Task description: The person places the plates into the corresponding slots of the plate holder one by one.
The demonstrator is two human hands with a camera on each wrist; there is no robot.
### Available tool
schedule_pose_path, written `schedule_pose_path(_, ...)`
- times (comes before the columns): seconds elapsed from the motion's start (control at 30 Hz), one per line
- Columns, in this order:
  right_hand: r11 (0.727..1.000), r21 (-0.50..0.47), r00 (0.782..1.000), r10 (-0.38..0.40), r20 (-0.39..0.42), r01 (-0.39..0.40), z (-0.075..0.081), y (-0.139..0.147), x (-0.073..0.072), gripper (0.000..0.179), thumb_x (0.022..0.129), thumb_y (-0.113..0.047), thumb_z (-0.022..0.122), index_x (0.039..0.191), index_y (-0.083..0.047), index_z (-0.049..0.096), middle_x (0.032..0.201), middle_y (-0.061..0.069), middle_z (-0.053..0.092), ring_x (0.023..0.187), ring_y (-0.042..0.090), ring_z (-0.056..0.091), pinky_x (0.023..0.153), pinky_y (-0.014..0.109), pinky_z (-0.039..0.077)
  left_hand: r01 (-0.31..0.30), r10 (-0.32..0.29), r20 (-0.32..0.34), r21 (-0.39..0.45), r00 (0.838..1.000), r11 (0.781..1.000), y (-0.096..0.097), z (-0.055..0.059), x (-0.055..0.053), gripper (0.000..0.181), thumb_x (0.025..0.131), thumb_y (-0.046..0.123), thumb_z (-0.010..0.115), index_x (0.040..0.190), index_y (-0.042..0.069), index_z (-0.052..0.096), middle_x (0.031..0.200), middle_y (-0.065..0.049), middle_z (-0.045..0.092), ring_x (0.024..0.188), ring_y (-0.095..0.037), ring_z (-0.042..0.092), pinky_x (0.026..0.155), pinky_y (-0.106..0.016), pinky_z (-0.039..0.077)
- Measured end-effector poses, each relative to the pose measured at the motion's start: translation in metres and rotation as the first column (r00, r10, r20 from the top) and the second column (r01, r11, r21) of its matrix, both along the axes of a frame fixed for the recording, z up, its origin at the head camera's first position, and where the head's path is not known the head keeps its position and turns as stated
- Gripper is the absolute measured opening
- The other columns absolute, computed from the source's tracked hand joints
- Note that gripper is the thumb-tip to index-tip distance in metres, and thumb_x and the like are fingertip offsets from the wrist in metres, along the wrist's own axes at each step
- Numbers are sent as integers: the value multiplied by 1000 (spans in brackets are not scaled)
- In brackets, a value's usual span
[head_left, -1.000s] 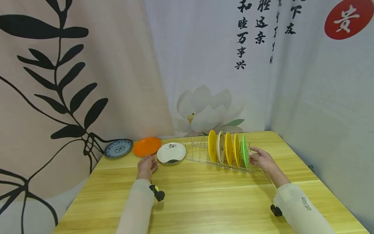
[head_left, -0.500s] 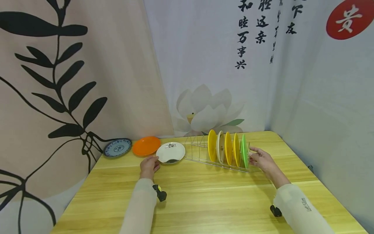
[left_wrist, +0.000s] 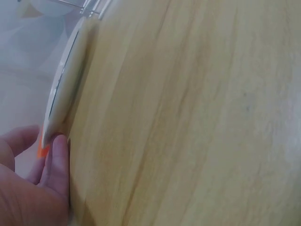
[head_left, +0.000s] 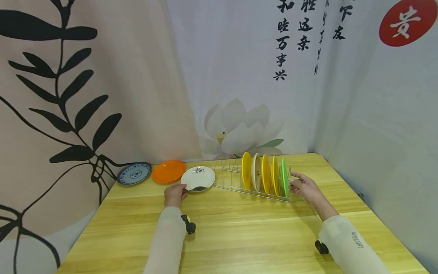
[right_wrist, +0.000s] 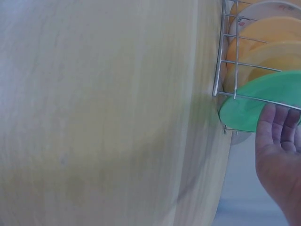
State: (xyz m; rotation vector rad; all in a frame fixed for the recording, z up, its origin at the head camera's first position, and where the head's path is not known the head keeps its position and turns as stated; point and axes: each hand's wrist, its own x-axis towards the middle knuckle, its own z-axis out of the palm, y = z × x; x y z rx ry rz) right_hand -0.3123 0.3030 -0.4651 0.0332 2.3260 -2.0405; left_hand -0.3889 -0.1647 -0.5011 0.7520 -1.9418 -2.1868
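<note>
A white plate (head_left: 197, 178) with a dark floral print lies at the back of the table. My left hand (head_left: 174, 195) grips its left rim. In the left wrist view, the white plate (left_wrist: 66, 84) shows edge-on, with one finger above the rim and the others right at its lower side. My right hand (head_left: 305, 189) holds the right end of a wire dish rack (head_left: 236, 189). Its fingers (right_wrist: 277, 123) bend over the end wire, close against a green plate (right_wrist: 256, 106). The green plate stands upright with several yellow plates (head_left: 246, 171) and a cream plate (head_left: 256, 173) in the rack.
Left of the white plate lie an orange plate (head_left: 169, 171) and a blue-patterned plate (head_left: 134, 174). The rack's left slots hold no plates. Printed curtains (head_left: 239, 76) hang behind the wooden table (head_left: 239, 236) and along its right side.
My left hand has moved right, from beside the orange plate to the white plate's rim. The right hand stays at the rack's end. The head view has shifted slightly.
</note>
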Motion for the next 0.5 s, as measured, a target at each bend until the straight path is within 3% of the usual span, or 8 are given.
schedule_pose_path(0.13,1000,-15,1000,4,2,-4,1,-1,1,57,107,-18,43,154,6,19,118,19,49,105,25,54,104,47,46,-21,21,17,-16,1000,1000,0,0,-2,52,90,3,70,137,-4,51,117,-17,58,88,-20,61,75,-28,57)
schedule_pose_path(0.3,1000,-6,1000,-12,11,12,1,-2,1,56,107,-18,44,153,5,23,112,16,53,104,26,56,104,48,46,-53,55,29,-55,998,997,2,1,-4,41,86,0,73,124,-6,58,104,-16,63,77,-17,64,65,-25,57)
schedule_pose_path(0.5,1000,-2,1000,-24,8,24,-1,0,0,56,107,-17,45,153,4,24,111,15,54,104,26,56,104,47,46,-46,50,36,-100,998,994,2,-1,-6,29,84,-1,74,110,-8,63,90,-16,67,70,-17,64,63,-27,58)
